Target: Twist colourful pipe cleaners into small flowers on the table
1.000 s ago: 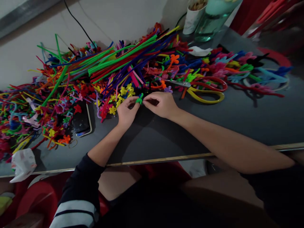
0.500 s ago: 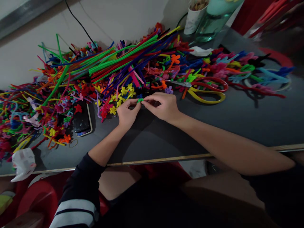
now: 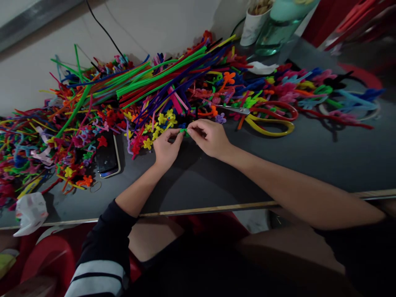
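Note:
Between my fingertips is a small green pipe cleaner piece (image 3: 185, 131), bent into a little shape whose details my fingers partly hide. My left hand (image 3: 167, 146) pinches it from the left with thumb and forefinger. From the right, my right hand (image 3: 210, 138) is closed on its other side, also in a pinch. Just behind my left hand lie several yellow pipe cleaner flowers (image 3: 162, 119). A purple flower (image 3: 220, 118) sits close behind my right hand. To the right rest scissors (image 3: 270, 119) with red and yellow handles.
Long pipe cleaners (image 3: 163, 70) in many colours lie heaped against the wall. A phone (image 3: 107, 156) is on the left, near a crumpled white wrapper (image 3: 31, 212) at the table edge. At the back right stand a paper cup (image 3: 254, 27) and a glass jar (image 3: 272, 37).
My right hand has shifted slightly left and its fingers have changed position on the green piece. My left hand stays nearly in place, still pinching.

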